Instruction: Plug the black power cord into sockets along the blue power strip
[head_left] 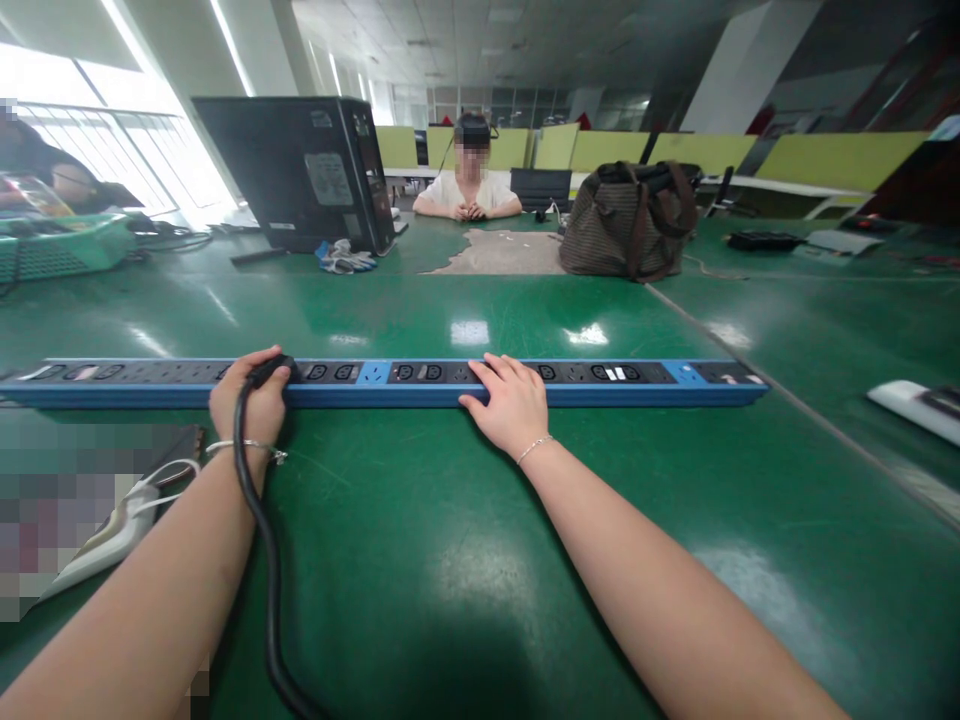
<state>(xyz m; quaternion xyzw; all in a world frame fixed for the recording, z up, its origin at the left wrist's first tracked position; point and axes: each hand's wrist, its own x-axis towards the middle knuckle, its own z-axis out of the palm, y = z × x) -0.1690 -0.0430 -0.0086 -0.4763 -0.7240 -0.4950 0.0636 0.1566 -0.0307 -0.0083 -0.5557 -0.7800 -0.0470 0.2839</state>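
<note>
A long blue power strip (pixel 420 396) with black and blue sockets lies across the green table in front of me. My left hand (pixel 251 395) is closed round a black power plug (pixel 279 368) at the strip's left part. Whether the plug sits fully in a socket, I cannot tell. Its thick black cable (pixel 271 590) runs from the plug over my wrist and down toward the near edge. My right hand (pixel 512 400) rests on the strip right of its middle, fingers spread over the sockets and thumb against the front side.
Farther back stand a black computer case (pixel 292 175), a work glove (pixel 345 257) and a brown bag (pixel 630 222). A person (pixel 469 190) sits opposite. A green basket (pixel 67 245) is at left, a white device (pixel 919 405) at right. White cables (pixel 146 505) lie near my left forearm.
</note>
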